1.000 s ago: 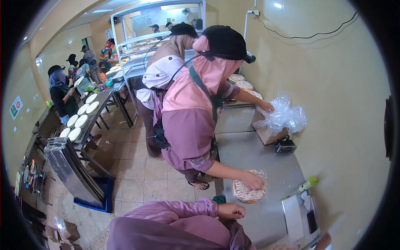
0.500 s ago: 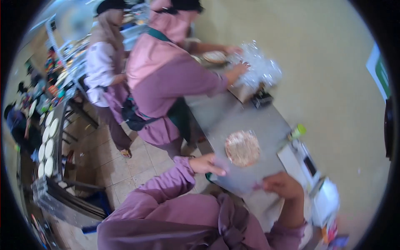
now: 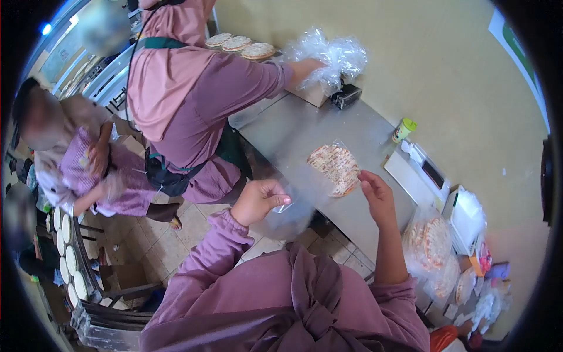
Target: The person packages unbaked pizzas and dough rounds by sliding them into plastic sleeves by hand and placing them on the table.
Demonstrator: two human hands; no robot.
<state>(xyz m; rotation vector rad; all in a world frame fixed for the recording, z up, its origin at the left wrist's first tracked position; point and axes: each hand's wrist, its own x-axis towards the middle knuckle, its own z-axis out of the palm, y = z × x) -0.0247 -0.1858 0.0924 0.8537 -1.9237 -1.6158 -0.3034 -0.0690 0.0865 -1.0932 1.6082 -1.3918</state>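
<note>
"How far along is the pizza [image 3: 333, 169]?"
"Topped, flat on the bench [image 3: 372, 132], seemingly unsealed; bagged pizzas [image 3: 431, 239] lie nearby"
"And the hands?"
"Left hand [image 3: 259, 201] pinches clear plastic [image 3: 290, 215]; right hand [image 3: 378, 198] nearly closed, its hold unclear"

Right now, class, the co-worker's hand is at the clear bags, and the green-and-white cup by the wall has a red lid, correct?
Only the lid is wrong: the head view shows it green. The co-worker's hand is at the clear bags.
</note>
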